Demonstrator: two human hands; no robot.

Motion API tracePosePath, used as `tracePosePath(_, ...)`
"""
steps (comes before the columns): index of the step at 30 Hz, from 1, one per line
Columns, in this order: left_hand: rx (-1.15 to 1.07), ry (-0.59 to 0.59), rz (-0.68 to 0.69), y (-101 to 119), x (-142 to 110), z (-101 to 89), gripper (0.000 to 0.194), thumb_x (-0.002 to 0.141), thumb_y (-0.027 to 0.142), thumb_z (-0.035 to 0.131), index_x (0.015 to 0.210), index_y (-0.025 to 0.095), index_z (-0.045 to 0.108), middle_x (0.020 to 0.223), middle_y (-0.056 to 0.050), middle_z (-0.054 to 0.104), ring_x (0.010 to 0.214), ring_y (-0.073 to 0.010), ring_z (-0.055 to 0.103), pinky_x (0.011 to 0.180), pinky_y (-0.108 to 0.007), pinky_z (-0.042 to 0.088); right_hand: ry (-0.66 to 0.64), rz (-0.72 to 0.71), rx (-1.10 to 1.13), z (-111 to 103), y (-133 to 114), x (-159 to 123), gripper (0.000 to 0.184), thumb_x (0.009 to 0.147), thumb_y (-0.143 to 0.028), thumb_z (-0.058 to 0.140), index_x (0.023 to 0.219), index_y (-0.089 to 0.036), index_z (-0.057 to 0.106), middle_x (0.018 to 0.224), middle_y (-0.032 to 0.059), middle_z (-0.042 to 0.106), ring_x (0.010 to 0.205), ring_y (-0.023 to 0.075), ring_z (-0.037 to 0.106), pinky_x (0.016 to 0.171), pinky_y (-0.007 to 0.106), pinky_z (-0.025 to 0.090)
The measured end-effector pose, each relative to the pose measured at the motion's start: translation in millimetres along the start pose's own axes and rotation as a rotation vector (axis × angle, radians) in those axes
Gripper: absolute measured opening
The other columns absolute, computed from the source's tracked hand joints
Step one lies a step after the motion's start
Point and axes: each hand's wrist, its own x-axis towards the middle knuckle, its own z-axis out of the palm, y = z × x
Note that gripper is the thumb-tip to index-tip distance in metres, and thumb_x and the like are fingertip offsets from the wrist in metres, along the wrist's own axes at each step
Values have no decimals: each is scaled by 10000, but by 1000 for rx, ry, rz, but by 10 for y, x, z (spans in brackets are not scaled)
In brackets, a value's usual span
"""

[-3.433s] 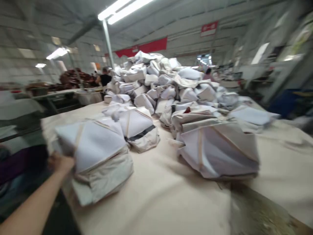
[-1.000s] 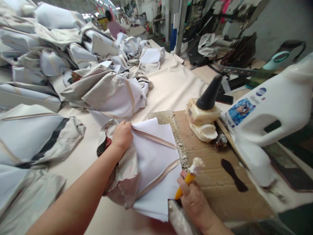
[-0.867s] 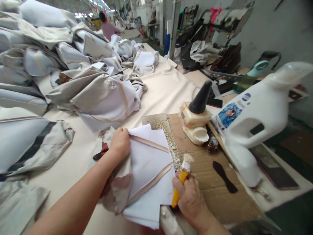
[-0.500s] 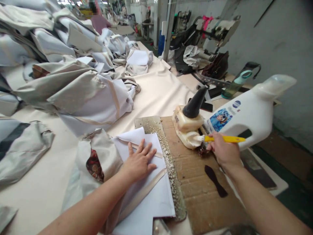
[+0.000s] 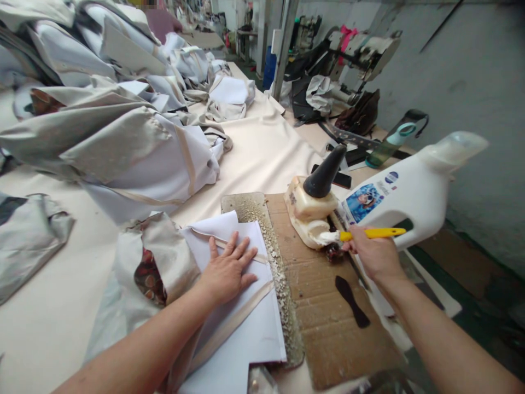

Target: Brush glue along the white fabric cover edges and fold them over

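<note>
While the left hand (image 5: 227, 268) lies open and flat, fingers spread, on a white fabric panel (image 5: 241, 334) at lower centre, the right hand (image 5: 373, 254) is closed around a yellow-handled brush (image 5: 371, 233) at centre right. The left grip is thus apart, pressing down without clamping; the right grip is clamped on the brush handle. The panel, crossed by beige binding strips (image 5: 232, 323), lies partly on the edge of a cardboard sheet (image 5: 340, 339) and beside a metal strip crusted with pale residue (image 5: 268, 262). A folded beige flap (image 5: 159, 257) with a dark patterned lining (image 5: 150, 279) adjoins the panel on its left. The brush's pale, clogged bristles touch a crusted cream tub (image 5: 307, 202) topped by a black cone (image 5: 326, 172). A white plastic jug (image 5: 394, 194) lies tilted just right of the tub, and a dark sole-shaped cut-out (image 5: 350, 300) rests on the cardboard. Bundled fabric pieces (image 5: 123, 148) are heaped on a cream-covered worktop (image 5: 262, 153) at upper left. A co-worker (image 5: 159, 22) stands at top centre, and sewing machines (image 5: 365, 52) stand at upper right.
</note>
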Motion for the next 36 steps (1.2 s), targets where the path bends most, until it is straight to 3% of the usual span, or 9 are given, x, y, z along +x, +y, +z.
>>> tracePosePath(3, 0, -12, -13, 5, 5, 4, 604, 853, 613, 396, 1395, 352, 348, 1495, -14, 249, 1403, -329, 23, 962, -691, -187, 4, -74, -38, -49, 8, -73, 280, 799, -428, 541, 674, -182, 586, 531, 16, 601, 580, 185, 609, 639, 291, 487)
tracePosePath(6, -2, -4, -11, 0, 9, 17, 608, 848, 622, 400, 1393, 356, 349, 1497, -11, 236, 1406, -315, 16, 951, -675, -220, -183, -175, -66, -82, 20, -235, 267, 773, -416, 586, 880, -176, 637, 737, 29, 671, 726, 191, 635, 713, 292, 491)
tracePosePath(10, -2, 15, -2, -3, 6, 24, 595, 859, 624, 371, 1388, 350, 362, 1495, -12, 242, 1407, -303, 23, 941, -657, -249, -374, -148, -73, -170, 33, -469, 284, 761, -429, 620, 899, -183, 654, 870, 38, 680, 815, 193, 624, 714, 270, 480)
tracePosePath(16, 3, 15, -1, 2, -1, 17, 603, 856, 618, 384, 1390, 339, 363, 1490, -20, 262, 1406, -315, 18, 949, -674, -222, -206, -226, -82, -194, -63, -453, 345, 808, -475, 543, 624, -185, 571, 602, -6, 575, 593, 137, 541, 610, 238, 435)
tracePosePath(22, -14, 0, 5, -3, 1, 14, 605, 864, 615, 368, 1398, 329, 348, 1496, -26, 248, 1406, -310, 24, 935, -668, -243, -225, -204, -109, -102, -20, -450, 323, 787, -415, 564, 987, -172, 635, 846, 39, 678, 775, 183, 628, 704, 270, 490)
tracePosePath(28, -35, -31, -15, 59, -34, -59, 610, 860, 623, 373, 1388, 320, 359, 1499, -25, 250, 1403, -321, 40, 952, -721, -148, -205, -532, -301, -237, 103, -358, 222, 795, -351, 557, 899, -189, 667, 896, 71, 683, 824, 226, 640, 781, 334, 503)
tracePosePath(32, -46, -31, -8, 57, -27, -214, 564, 855, 577, 436, 1346, 299, 421, 1459, -38, 347, 1382, -321, 159, 999, -720, -26, -479, -880, -432, -231, 166, -262, 220, 807, -286, 535, 970, -205, 660, 914, 83, 647, 840, 244, 619, 756, 378, 499)
tracePosePath(34, -22, 12, -44, 1, 1, -306, 488, 869, 515, 453, 1293, 274, 484, 1427, -47, 399, 1364, -309, 218, 1036, -680, 46, -555, -928, -454, -215, 168, -269, 192, 808, -275, 541, 949, -227, 661, 894, 68, 641, 823, 234, 620, 729, 361, 501)
tracePosePath(36, 3, 62, -114, -90, 37, -371, 425, 880, 465, 454, 1245, 262, 526, 1416, -50, 416, 1355, -312, 238, 1044, -661, 90, -441, -863, -397, -207, 167, -274, 179, 813, -323, 554, 926, -229, 657, 903, 61, 653, 830, 233, 628, 761, 358, 500)
